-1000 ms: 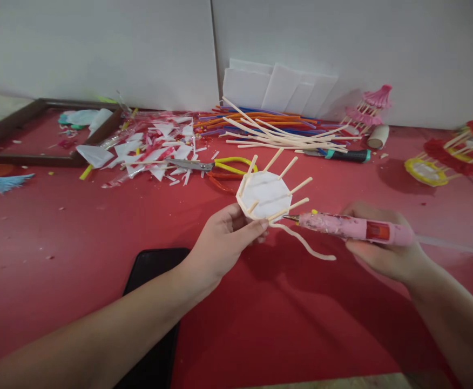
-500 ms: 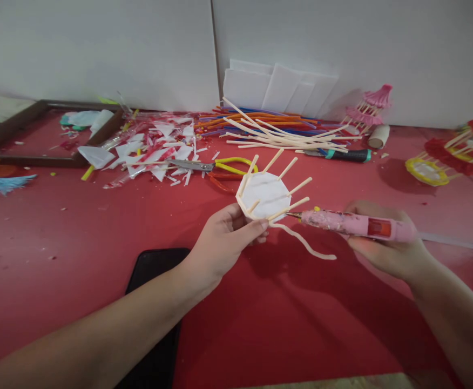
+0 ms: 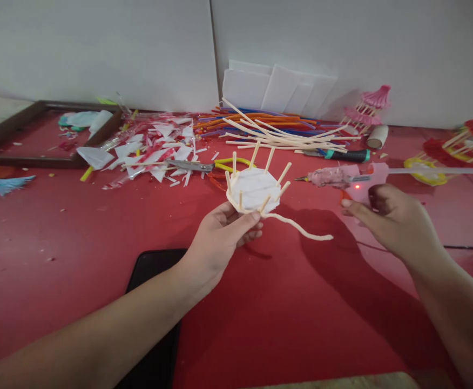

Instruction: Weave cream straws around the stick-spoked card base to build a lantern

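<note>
A white polygonal base [image 3: 257, 189], ringed with upright cream sticks [image 3: 269, 160], is being held above the red tabletop [image 3: 228, 335] by the left hand [image 3: 220, 229]; its near rim is being pinched between the thumb, laid on top, and the other fingers, curled beneath and partly hidden. From the rim just beside that thumb tip, a cream cord [image 3: 301, 229] is trailing to the right in a loose wave. To the right of the left fingers, a pink hot glue gun [image 3: 360, 189] is being gripped by the right hand [image 3: 402, 227], with one digit being rested at the orange trigger [image 3: 345, 195]; whether the trigger is being pressed cannot be told, and the remaining fingers are being largely hidden. The nozzle [image 3: 301, 179] is being pointed left from the right fingers, near the sticks but apart from the base, while a translucent glue stick [image 3: 431, 170] is jutting from the gun's rear. Beyond the left fingertips, scissors [image 3: 194, 165] with yellow and orange handles are being partly covered by the base, and a pile of cream strips [image 3: 285, 141] is lying farther off. Beyond the right fingers, a cutter [image 3: 348, 155] is lying flat. Nearer than the left fingers, a black phone [image 3: 159, 356] is being crossed by the forearm.
</note>
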Demonstrator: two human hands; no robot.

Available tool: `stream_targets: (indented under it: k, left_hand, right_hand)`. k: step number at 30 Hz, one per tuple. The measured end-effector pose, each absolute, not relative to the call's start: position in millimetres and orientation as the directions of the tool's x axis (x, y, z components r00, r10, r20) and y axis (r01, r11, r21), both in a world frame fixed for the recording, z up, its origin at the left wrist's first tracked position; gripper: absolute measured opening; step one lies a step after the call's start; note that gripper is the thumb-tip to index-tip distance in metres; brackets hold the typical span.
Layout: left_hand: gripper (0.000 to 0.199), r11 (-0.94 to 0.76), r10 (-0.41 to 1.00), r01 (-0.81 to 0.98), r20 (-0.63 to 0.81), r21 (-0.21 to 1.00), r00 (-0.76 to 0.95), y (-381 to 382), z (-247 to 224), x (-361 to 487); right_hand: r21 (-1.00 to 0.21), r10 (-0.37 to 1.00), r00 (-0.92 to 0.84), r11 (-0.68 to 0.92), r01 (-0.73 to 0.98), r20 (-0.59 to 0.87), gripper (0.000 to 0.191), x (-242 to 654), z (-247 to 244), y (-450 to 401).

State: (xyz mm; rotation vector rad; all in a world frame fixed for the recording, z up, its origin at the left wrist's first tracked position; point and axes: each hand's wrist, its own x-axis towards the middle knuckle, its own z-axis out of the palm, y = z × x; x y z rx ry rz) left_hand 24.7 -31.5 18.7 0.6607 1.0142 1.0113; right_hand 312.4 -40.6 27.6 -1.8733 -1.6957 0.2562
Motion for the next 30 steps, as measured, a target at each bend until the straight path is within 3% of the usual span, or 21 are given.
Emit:
stream_targets:
  k: [4,9,13,15,18,20,22,25,27,30]
  left_hand:
    - [0.023,0.41,0.912,-0.364,-0.363,0.836,0.192,-31.8,18.5,24.7]
    - [0.023,0.411,0.909,-0.358,-0.348,0.839,0.227,-32.7,18.2,24.8]
    - [0.02,0.418,0.904,-0.344,-0.345,0.841,0.254,-34.1,18.4,25.9]
    - [0.022,0.413,0.905,-0.333,-0.341,0.848,0.254,-35.5,19.0,27.7]
    - [0.024,0.402,0.907,-0.305,-0.331,0.863,0.259,-38.0,20.1,31.9]
    - [0.027,0.401,0.903,-0.27,-0.329,0.875,0.276,-39.2,20.6,34.6]
    - [0.028,0.388,0.901,-0.226,-0.316,0.894,0.296,-39.9,20.4,35.8]
    - [0.026,0.347,0.903,-0.167,-0.281,0.923,0.325,-40.0,18.6,34.8]
    - [0.025,0.338,0.899,-0.156,-0.269,0.928,0.344,-40.0,17.2,33.5]
    - [0.027,0.358,0.889,-0.174,-0.278,0.917,0.365,-40.1,16.8,33.4]
  right_hand:
    - [-0.277,0.969,0.154,-0.097,0.956,0.194,0.043,315.7,30.5,-38.4]
    - [-0.082,0.984,0.176,-0.175,0.981,0.008,0.039,315.6,28.4,-38.8]
    - [0.004,0.986,0.155,-0.155,0.988,0.059,0.033,315.2,31.3,-40.3]
    - [-0.061,0.968,0.145,-0.135,0.989,0.203,0.025,312.1,33.7,-43.1]
    - [-0.34,0.919,0.136,-0.003,0.94,0.369,0.022,296.7,35.3,-52.7]
    - [-0.536,0.946,0.012,0.174,0.826,0.325,0.023,280.2,34.2,-61.8]
    - [-0.638,0.961,-0.145,0.266,0.723,0.236,0.028,263.4,32.2,-70.4]
    - [-0.627,0.945,-0.251,0.326,0.708,0.209,0.025,246.9,30.5,-77.4]
    - [-0.564,0.925,-0.286,0.38,0.733,0.252,0.013,243.8,31.2,-77.9]
    - [-0.474,0.891,-0.323,0.445,0.76,0.319,0.014,245.6,32.8,-76.5]
